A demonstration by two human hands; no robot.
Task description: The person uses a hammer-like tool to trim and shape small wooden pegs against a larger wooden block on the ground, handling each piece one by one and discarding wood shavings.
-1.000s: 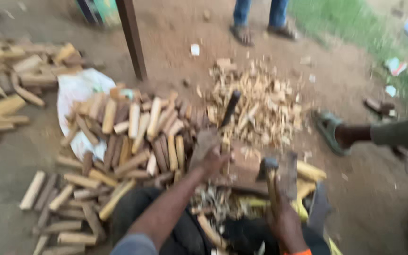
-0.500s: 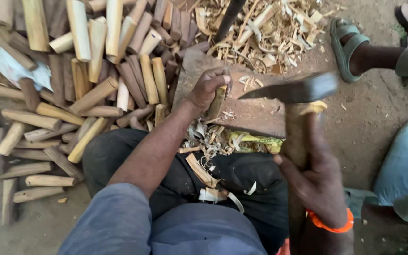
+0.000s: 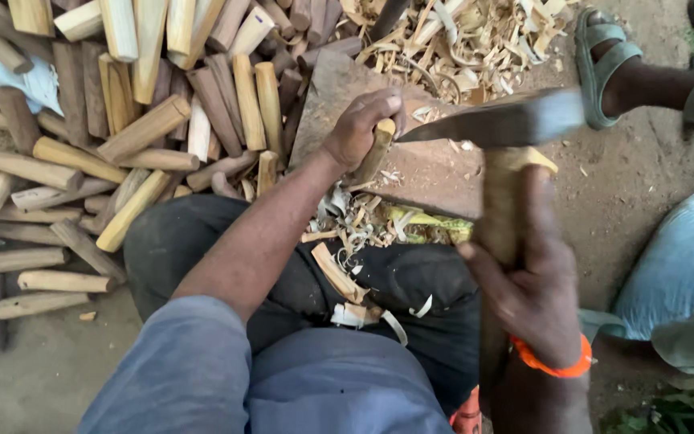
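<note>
Left hand gripped a short wooden peg, stood tilted on the chopping block at 12 o'clock from the lap. Right hand closed around the hatchet handle; blade pointed at 9 o'clock, just beside the peg. Cut sticks piled at 10 o'clock.

The stick is pale, smooth wood. The axe has a dull grey metal head and a rough wooden handle. The block is worn, scratched wood. The shavings look thin and curly.
</note>
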